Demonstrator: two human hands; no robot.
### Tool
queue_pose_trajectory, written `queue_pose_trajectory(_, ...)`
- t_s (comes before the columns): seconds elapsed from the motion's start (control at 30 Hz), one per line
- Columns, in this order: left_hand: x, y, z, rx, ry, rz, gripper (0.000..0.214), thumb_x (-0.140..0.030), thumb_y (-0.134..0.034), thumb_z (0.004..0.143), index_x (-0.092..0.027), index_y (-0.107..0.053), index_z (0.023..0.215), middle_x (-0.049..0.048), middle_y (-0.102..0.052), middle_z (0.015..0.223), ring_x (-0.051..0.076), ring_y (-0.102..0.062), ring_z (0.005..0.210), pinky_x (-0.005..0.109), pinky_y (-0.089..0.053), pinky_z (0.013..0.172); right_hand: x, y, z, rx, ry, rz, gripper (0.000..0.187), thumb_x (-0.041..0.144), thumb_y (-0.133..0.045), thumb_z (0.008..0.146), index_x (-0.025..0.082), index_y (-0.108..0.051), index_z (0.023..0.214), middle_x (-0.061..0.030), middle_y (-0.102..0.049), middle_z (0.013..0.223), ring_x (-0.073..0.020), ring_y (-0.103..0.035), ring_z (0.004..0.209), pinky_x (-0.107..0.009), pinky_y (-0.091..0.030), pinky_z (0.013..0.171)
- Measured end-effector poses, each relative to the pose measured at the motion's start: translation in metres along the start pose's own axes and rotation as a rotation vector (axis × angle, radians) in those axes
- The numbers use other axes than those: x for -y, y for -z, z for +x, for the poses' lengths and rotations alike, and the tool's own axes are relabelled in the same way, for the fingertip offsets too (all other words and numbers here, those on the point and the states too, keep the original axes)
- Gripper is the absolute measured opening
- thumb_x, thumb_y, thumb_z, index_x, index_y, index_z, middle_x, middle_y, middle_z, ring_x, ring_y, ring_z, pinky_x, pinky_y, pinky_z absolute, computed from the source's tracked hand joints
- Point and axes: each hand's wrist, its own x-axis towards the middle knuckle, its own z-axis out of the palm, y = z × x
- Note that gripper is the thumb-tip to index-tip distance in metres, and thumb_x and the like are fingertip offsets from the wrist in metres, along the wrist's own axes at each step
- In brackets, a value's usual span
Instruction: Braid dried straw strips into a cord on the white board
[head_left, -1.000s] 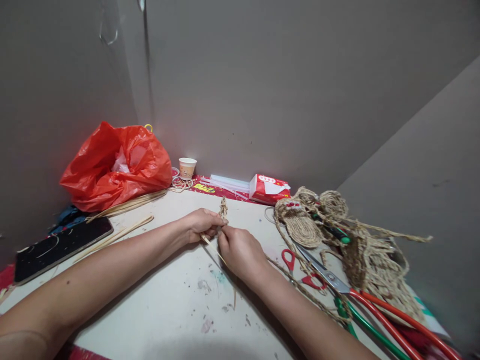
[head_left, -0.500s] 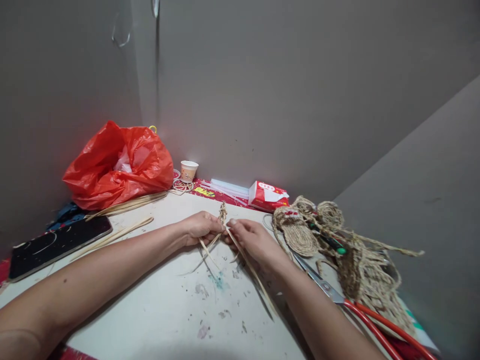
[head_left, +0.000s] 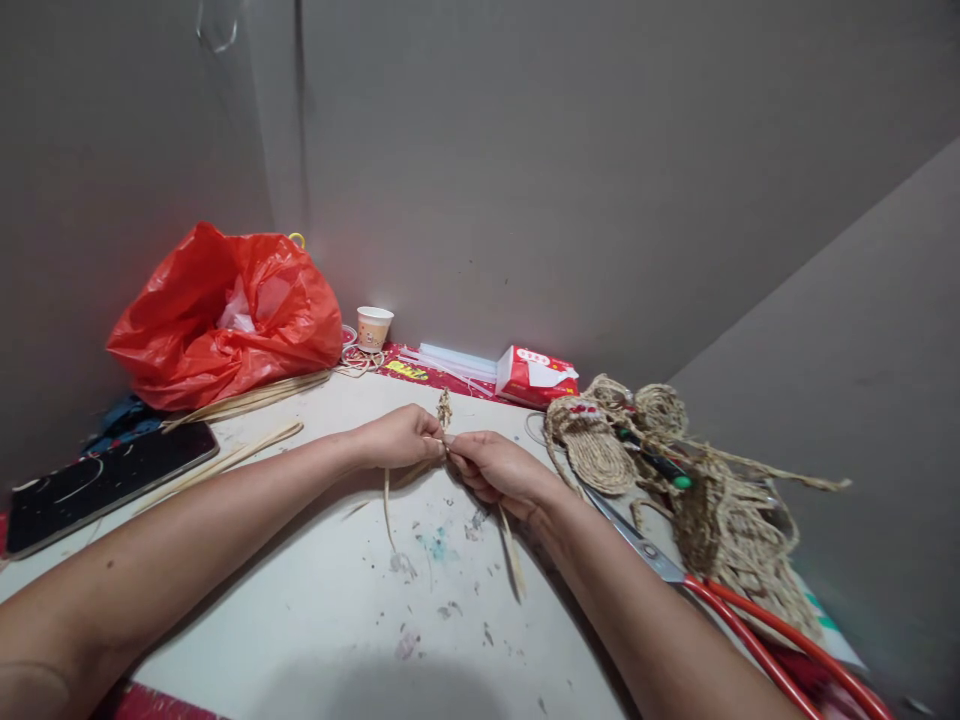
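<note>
Straw braid (head_left: pixel 444 408) projects just beyond the left hand (head_left: pixel 405 437) and right hand (head_left: pixel 501 468), each with a narrow grip pinching its near end, above the white surface (head_left: pixel 322 600). Loose strands (head_left: pixel 512 560) trail beneath; red-handled shears (head_left: pixel 664 562) lie rightward.

Your left hand (head_left: pixel 409 436) and right hand (head_left: pixel 501 468) meet, tip to tip, both pinching.
Your left forearm (head_left: pixel 240 512) slants in from the lower left, bare, wrist nearly straight, fingers (head_left: pixel 430 446) bunched. Your right forearm (head_left: pixel 622 575) angles up from the lower right, also bare, its hand pointing leftward, thumb and forefinger extended, the other fingers curled underneath.
</note>
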Motion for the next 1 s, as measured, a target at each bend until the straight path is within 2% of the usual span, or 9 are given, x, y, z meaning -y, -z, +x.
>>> queue_pose_trajectory(0.1, -0.009, 0.006, -0.004, 0.028, -0.022, 0.236, 0.018, -0.023, -0.05, 0.075, -0.012, -0.063, 0.071, -0.0038, -0.053, 0.059, 0.009, -0.043, 0.056, 0.02, -0.033, 0.055, -0.002, -0.005, -0.001, -0.043, 0.007, 0.062, 0.032, 0.029, -0.052, 0.077, 0.018, -0.042, 0.049, 0.0104, -0.027, 0.034, -0.0027, -0.013, 0.031, -0.018, -0.007, 0.032)
queue_pose_trajectory(0.2, -0.021, 0.001, -0.013, -0.034, -0.025, 0.542, 0.024, -0.023, -0.043, 0.079, -0.014, -0.063, 0.072, 0.0004, -0.059, 0.064, 0.013, -0.05, 0.06, 0.023, -0.037, 0.058, -0.004, -0.011, -0.003, -0.086, 0.022, 0.127, 0.028, 0.029, -0.053, 0.075, 0.017, -0.047, 0.051, 0.0105, -0.027, 0.033, -0.0029, -0.014, 0.03, -0.018, -0.008, 0.032)
queue_pose_trajectory(0.37, -0.025, -0.034, -0.026, -0.118, -0.054, 0.949, 0.026, -0.016, -0.04, 0.079, -0.012, -0.063, 0.091, 0.0121, -0.068, 0.083, 0.023, -0.063, 0.073, 0.03, -0.043, 0.064, -0.01, -0.02, -0.003, -0.132, 0.043, 0.234, 0.039, 0.033, -0.056, 0.074, 0.02, -0.033, 0.045, 0.0102, -0.026, 0.032, -0.0025, -0.014, 0.03, -0.019, -0.008, 0.032)
queue_pose_trajectory(0.43, -0.022, -0.048, -0.031, -0.106, -0.087, 1.068, 0.029, -0.011, -0.043, 0.075, -0.009, -0.061, 0.099, 0.0148, -0.068, 0.083, 0.025, -0.065, 0.074, 0.031, -0.045, 0.064, -0.011, -0.022, -0.004, -0.145, 0.044, 0.258, 0.035, 0.034, -0.057, 0.074, 0.019, -0.039, 0.048, 0.0102, -0.028, 0.032, -0.0028, -0.015, 0.03, -0.019, -0.008, 0.032)
queue_pose_trajectory(0.5, -0.024, -0.061, -0.039, -0.032, -0.127, 1.141, 0.031, -0.009, -0.047, 0.072, -0.007, -0.06, 0.1, 0.0154, -0.067, 0.079, 0.027, -0.065, 0.071, 0.032, -0.045, 0.059, -0.011, -0.022, -0.004, -0.154, 0.034, 0.275, 0.03, 0.034, -0.058, 0.074, 0.018, -0.046, 0.052, 0.0103, -0.029, 0.032, -0.0031, -0.016, 0.03, -0.018, -0.009, 0.032)
queue_pose_trajectory(0.67, -0.054, -0.074, -0.087, 0.383, -0.174, 1.134, 0.018, -0.015, -0.055, 0.071, -0.012, -0.063, 0.086, 0.0085, -0.064, 0.061, 0.02, -0.057, 0.048, 0.028, -0.032, 0.042, -0.006, -0.016, -0.006, -0.096, -0.028, 0.322, 0.028, 0.028, -0.054, 0.078, 0.018, -0.044, 0.054, 0.0128, -0.022, 0.037, -0.0021, -0.01, 0.033, -0.015, -0.008, 0.033)
queue_pose_trajectory(0.73, -0.07, -0.063, -0.108, 0.4, -0.179, 1.032, 0.016, -0.022, -0.049, 0.08, -0.016, -0.063, 0.08, 0.0063, -0.064, 0.061, 0.015, -0.052, 0.045, 0.026, -0.029, 0.042, -0.005, -0.012, -0.005, -0.062, -0.044, 0.337, 0.028, 0.026, -0.052, 0.08, 0.018, -0.042, 0.054, 0.0129, -0.021, 0.039, -0.002, -0.009, 0.035, -0.014, -0.008, 0.033)
queue_pose_trajectory(0.87, -0.087, -0.006, -0.127, 0.038, 0.009, 0.871, 0.023, -0.024, -0.041, 0.085, -0.018, -0.06, 0.074, 0.0009, -0.06, 0.061, 0.009, -0.043, 0.047, 0.021, -0.028, 0.047, -0.008, -0.009, -0.002, 0.0, -0.059, 0.353, 0.031, 0.024, -0.05, 0.081, 0.019, -0.037, 0.054, 0.013, -0.018, 0.042, -0.002, -0.007, 0.037, -0.013, -0.007, 0.033)
queue_pose_trajectory(1.0, -0.072, 0.065, -0.13, -0.201, 0.146, 0.955, 0.019, -0.024, -0.045, 0.081, -0.016, -0.06, 0.073, 0.0012, -0.059, 0.066, 0.009, -0.046, 0.055, 0.021, -0.029, 0.052, -0.011, -0.008, 0.001, 0.034, -0.053, 0.365, 0.031, 0.023, -0.048, 0.082, 0.02, -0.034, 0.055, 0.0134, -0.015, 0.045, -0.0022, -0.005, 0.039, -0.012, -0.006, 0.033)
